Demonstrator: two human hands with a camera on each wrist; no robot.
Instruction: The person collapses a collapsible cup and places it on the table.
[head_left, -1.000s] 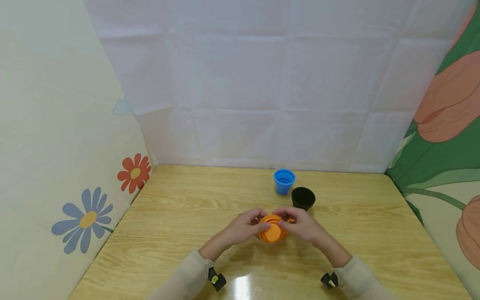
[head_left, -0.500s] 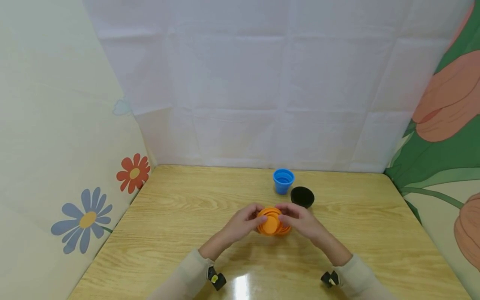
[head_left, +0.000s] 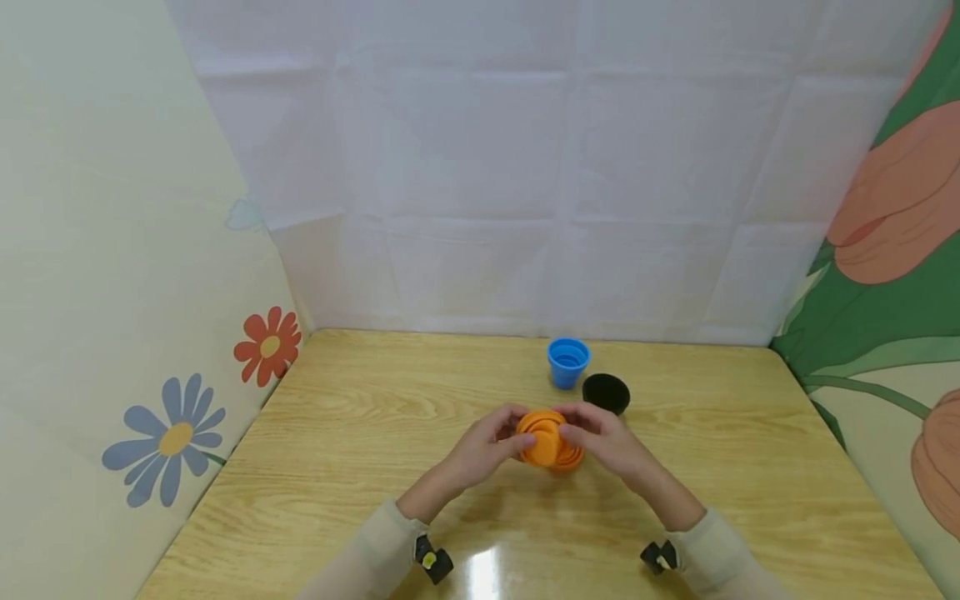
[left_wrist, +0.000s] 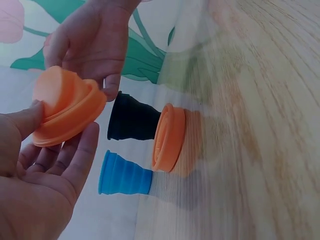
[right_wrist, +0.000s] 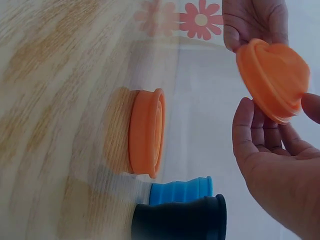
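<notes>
An orange collapsible cup (head_left: 542, 450), partly folded, is held above the table with its round base turned toward me. The base bulges out unevenly and sits askew to the rings. My left hand (head_left: 480, 448) pinches one side, thumb on the base and fingers behind the rim. On the other side my right hand (head_left: 609, 446) grips it the same way, its thumb at the base's edge. In the left wrist view the held cup (left_wrist: 67, 107) is tilted. Below it a second orange collapsible cup (right_wrist: 146, 132) lies folded flat on the table, partly covered in the head view.
A blue collapsible cup (head_left: 567, 362) stands extended and upright toward the back of the wooden table (head_left: 390, 400). Beside it, closer to my right hand, stands a black cup (head_left: 606, 394). A white cloth (head_left: 465, 167) hangs behind the table.
Both hands have lifted the orange cup slightly up and away from me. Its base, round and level before, now looks skewed, and more of the folded orange cup below shows.
</notes>
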